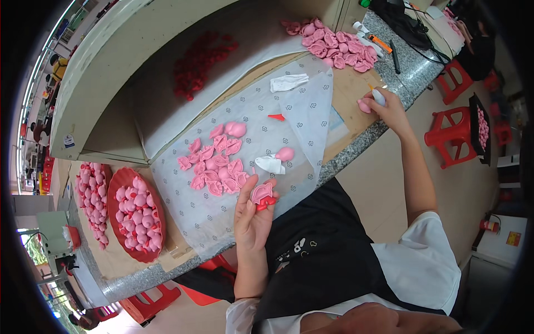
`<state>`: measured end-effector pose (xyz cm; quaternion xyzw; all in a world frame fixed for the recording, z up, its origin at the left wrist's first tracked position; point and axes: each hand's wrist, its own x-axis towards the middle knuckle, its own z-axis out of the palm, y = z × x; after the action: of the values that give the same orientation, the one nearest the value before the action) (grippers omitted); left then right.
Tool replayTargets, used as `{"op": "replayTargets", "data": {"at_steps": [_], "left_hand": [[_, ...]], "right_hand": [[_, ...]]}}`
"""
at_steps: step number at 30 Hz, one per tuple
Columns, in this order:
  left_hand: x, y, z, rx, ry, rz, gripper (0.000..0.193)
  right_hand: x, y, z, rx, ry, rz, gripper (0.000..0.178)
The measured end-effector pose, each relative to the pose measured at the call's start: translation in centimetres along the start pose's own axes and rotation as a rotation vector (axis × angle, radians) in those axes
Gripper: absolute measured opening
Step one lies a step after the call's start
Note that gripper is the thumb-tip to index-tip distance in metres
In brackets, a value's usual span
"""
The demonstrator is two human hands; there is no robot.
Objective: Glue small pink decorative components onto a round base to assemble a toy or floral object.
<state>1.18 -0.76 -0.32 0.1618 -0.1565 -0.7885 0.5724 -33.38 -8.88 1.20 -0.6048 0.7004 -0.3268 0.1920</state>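
Note:
My left hand (251, 222) is raised over the near edge of the worktable, its fingers closed round a hollow pink plastic shell (261, 192) with a red piece (266, 204) at its lower side. Farther off to the right, my right hand (392, 113) grips a small white squeeze bottle (379, 97) with a thin orange tip. By its fingertips is a rounded pink piece (364, 106); whether it is pinched or only touched, I cannot tell. Several loose pink shells (219, 167) lie on the patterned sheet (245, 217) beyond my left hand.
A crumpled white cloth (271, 164) and a round pink piece (285, 153) lie on the sheet. Another cloth (288, 82) and a pile of pink shells (339, 49) are farther back. A red basket (113, 209) of pink pieces stands left. A curved cabinet (94, 89) borders the far side.

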Motion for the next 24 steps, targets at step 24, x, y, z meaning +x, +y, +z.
{"op": "replayTargets", "data": {"at_steps": [24], "left_hand": [[0.4,-0.8,0.9,-0.022,-0.089,-0.129,0.041]], "right_hand": [[-7.4,-11.5,3.1,0.439,-0.101,-0.412,0.027]]}}
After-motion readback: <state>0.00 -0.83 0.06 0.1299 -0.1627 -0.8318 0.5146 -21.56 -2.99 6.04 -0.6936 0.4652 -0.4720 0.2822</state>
